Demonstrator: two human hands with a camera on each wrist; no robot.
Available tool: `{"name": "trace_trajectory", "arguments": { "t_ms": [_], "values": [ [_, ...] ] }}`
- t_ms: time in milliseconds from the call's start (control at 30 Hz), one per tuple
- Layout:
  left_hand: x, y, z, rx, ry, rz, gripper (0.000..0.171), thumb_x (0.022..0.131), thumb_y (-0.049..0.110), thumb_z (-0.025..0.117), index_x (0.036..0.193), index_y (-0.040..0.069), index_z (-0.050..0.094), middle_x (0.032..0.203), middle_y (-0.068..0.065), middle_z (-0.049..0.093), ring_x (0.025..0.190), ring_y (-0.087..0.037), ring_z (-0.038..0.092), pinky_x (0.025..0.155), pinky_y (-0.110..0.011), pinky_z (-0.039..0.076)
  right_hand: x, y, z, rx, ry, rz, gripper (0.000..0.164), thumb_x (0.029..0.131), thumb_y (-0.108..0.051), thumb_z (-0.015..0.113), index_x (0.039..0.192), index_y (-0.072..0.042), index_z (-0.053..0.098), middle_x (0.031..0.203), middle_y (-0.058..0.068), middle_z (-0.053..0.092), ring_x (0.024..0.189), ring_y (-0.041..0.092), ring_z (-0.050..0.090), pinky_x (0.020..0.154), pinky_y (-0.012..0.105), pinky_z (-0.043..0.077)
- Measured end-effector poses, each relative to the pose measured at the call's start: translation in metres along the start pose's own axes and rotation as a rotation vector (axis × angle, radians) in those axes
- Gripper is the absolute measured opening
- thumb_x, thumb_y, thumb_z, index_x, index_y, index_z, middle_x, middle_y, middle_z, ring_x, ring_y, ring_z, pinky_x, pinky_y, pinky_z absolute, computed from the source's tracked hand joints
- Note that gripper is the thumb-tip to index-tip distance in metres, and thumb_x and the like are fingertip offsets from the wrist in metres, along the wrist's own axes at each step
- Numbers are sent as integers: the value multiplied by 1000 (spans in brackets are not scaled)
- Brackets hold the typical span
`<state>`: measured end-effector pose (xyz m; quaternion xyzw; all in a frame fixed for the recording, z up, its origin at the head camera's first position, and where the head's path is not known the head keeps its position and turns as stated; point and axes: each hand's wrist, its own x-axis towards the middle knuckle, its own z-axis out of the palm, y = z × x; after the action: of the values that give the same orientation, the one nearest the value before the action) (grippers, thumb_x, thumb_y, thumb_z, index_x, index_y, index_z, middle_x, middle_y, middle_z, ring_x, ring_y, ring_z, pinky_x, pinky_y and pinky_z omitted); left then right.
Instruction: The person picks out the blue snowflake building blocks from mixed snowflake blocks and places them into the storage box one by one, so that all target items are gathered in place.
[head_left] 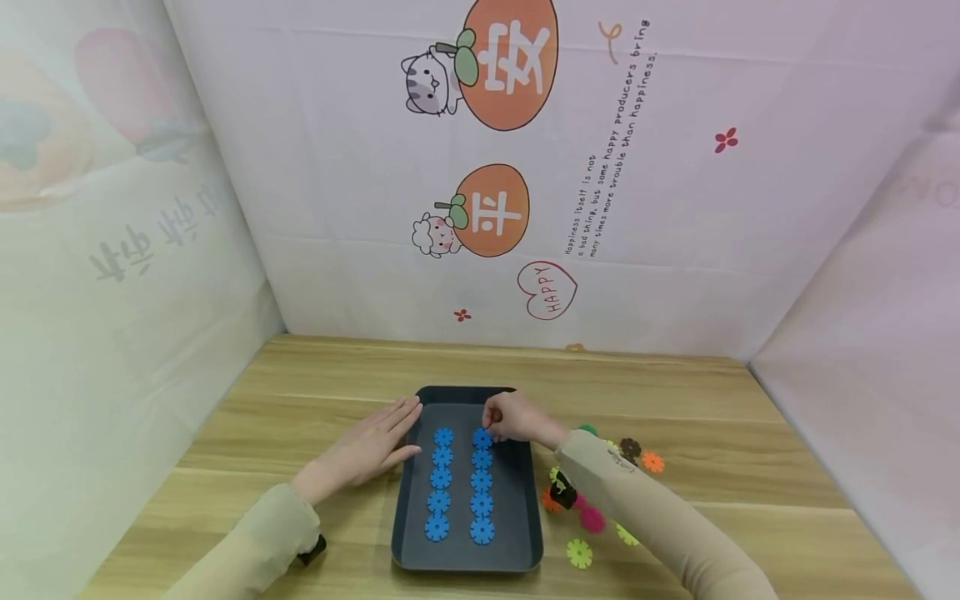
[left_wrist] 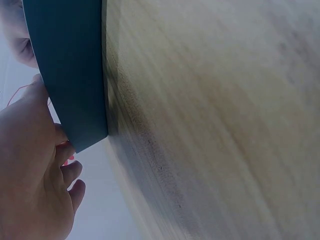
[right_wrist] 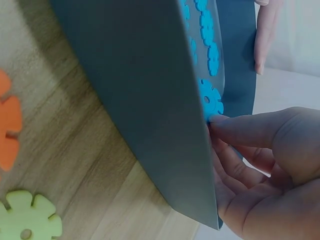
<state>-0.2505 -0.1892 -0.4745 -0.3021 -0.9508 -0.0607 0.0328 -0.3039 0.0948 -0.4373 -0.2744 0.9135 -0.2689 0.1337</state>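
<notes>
A dark grey baking tray (head_left: 460, 487) lies on the wooden table. Two columns of blue notched plastic discs run down its floor, several in each. At the far end of the right column, my right hand (head_left: 517, 419) pinches a blue disc (head_left: 482, 437). In the right wrist view the thumb presses on that disc's (right_wrist: 210, 97) edge, and the curled fingers are partly hidden behind the tray wall (right_wrist: 135, 100). My left hand (head_left: 367, 446) rests with extended fingers on the tray's left rim. The left wrist view shows this hand (left_wrist: 35, 170) beside the tray's outer wall (left_wrist: 75, 75).
Right of the tray lie loose notched discs: orange (head_left: 653, 462), dark brown (head_left: 630, 448), yellow-green (head_left: 579, 553) and magenta (head_left: 592, 521). The right forearm covers part of this group. Printed white cloth (head_left: 360, 250) stands behind the table and on both sides.
</notes>
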Motion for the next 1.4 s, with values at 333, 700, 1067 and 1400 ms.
{"name": "trace_trajectory", "arguments": {
  "t_ms": [333, 700, 1067, 1400],
  "values": [
    [1, 2, -1, -2, 1, 2, 70, 104, 48, 44, 156, 5, 28, 164, -14, 26, 151, -34, 28, 122, -49, 32, 0, 2, 0, 11, 0, 20, 6, 88, 7, 66, 86, 1, 66, 79, 11, 70, 64, 16, 66, 57, 23, 55],
    [2, 1, -1, -10, -3, 6, 70, 104, 48, 44, 156, 4, 28, 164, -14, 25, 151, -34, 28, 122, -50, 31, 0, 3, 0, -19, 7, 17, 3, 90, 3, 67, 87, 3, 66, 81, 10, 69, 64, 13, 62, 59, 23, 56],
    [5, 0, -2, -17, -11, 6, 70, 104, 48, 43, 156, 4, 29, 164, -15, 26, 151, -35, 29, 121, -51, 32, -6, 2, -11, 48, 35, -29, 3, 89, 3, 68, 91, 3, 66, 83, 12, 70, 67, 11, 63, 61, 22, 56],
    [8, -5, 0, 21, -25, 6, 70, 104, 50, 42, 157, 6, 29, 164, -13, 26, 152, -34, 28, 122, -53, 29, -28, 19, -26, 87, 105, -128, 5, 93, 0, 63, 89, 3, 64, 82, 15, 70, 69, 12, 65, 62, 17, 54]
  ]
}}
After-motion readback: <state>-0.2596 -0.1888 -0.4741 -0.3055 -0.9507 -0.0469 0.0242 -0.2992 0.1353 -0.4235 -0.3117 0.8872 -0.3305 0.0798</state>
